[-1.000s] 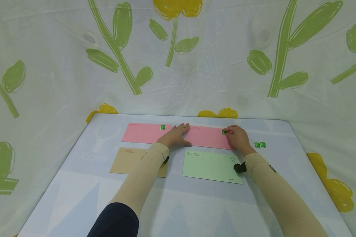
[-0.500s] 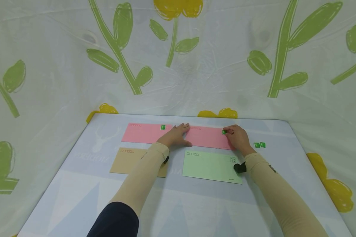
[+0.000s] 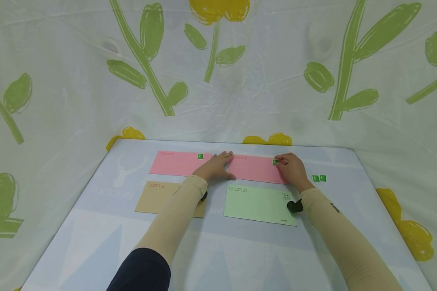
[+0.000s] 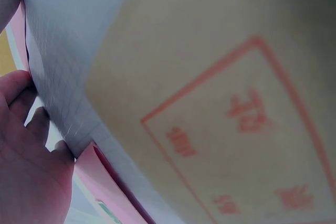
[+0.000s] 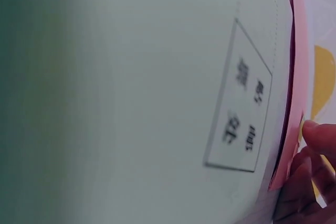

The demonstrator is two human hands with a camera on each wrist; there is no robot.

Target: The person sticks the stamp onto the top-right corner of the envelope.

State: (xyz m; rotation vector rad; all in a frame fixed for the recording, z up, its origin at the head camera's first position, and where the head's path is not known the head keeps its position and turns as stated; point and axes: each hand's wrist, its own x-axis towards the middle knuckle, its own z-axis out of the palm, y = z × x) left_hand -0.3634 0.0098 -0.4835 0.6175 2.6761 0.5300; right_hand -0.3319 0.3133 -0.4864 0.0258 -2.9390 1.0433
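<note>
At the right hand (image 3: 292, 169), a pink envelope (image 3: 254, 168) stretches sideways.

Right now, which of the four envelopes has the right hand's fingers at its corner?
The pink envelope behind the pale green envelope: there the right hand holds a green stamp. The other three lie clear of those fingers.

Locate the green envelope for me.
In the head view, the green envelope lies right of centre, just below the right pink envelope and to the right of the brown envelope.
</note>
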